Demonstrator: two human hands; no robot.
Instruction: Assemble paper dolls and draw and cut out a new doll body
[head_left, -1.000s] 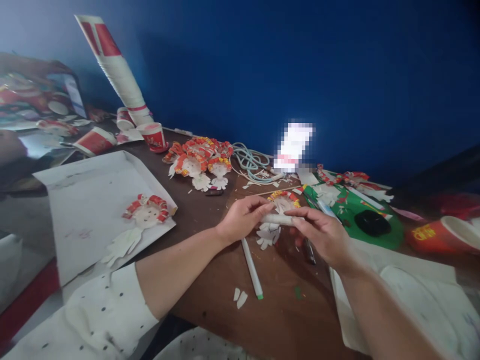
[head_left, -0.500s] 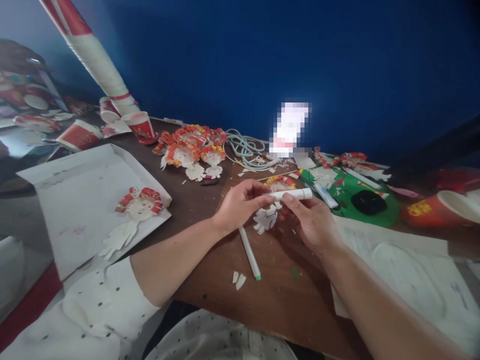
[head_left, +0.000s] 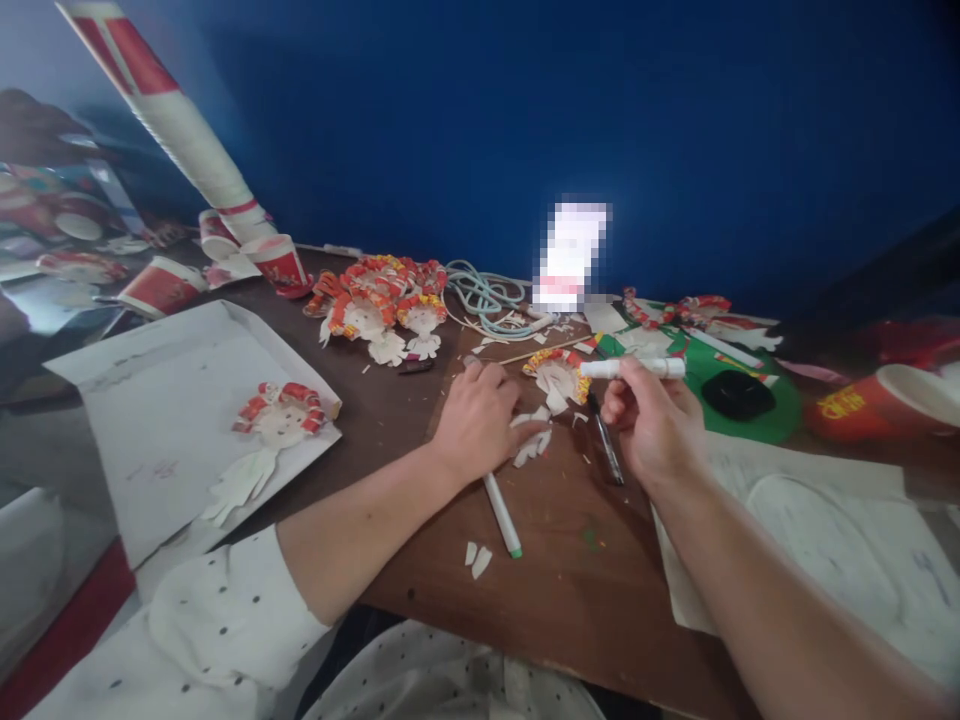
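Dotted sleeve point(head_left: 232, 610) cut off at lower left; right forearm point(head_left: 772, 570) runs out of lower right corner. Green-tipped pen point(head_left: 502, 515) on table point(head_left: 540, 600), far end hidden under left hand point(head_left: 476, 422). Left hand low, back up, fingers bent, undersides hidden: cannot tell whether anything gripped. Right hand point(head_left: 660, 425) pinching white marker point(head_left: 670, 368) nearly level, left end overlapping paper figure point(head_left: 556, 386); contact unclear. Farther, screen point(head_left: 572, 255) pixelated, unreadable.

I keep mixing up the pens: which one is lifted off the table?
The white marker held in the right hand. The green-ended marker and the black pen both lie on the table instead.
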